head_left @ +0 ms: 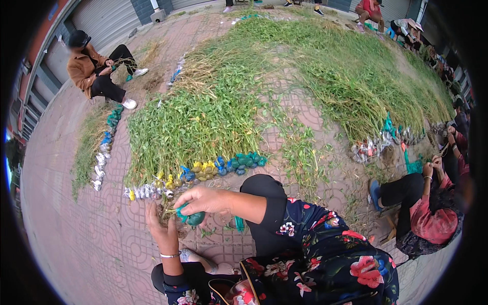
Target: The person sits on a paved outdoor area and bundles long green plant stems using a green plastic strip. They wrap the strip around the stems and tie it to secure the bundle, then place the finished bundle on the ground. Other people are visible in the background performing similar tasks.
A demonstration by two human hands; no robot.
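Observation:
My right hand (199,200) grips a small ball wrapped in green plastic (195,218), its fingers curled over the top with the thumb and index finger at the gathered neck. Thin plant stems (169,210) come out of that neck toward the left. Around these stems my left hand (162,231) is closed, fingers pointing up and thumb on the near side; part of its grip is hard to make out. Beyond my hands lies a row of plastic-wrapped root balls (206,170) in white, yellow, blue and green, with leafy plants (195,127) stretching away from them.
A narrower row of wrapped plants (104,145) lies to the left, near a seated person in a brown jacket (84,68). More bundled plants (335,76) cover the paving (91,239) at the back right. People sit close on the right, one in a pink-red top (432,223).

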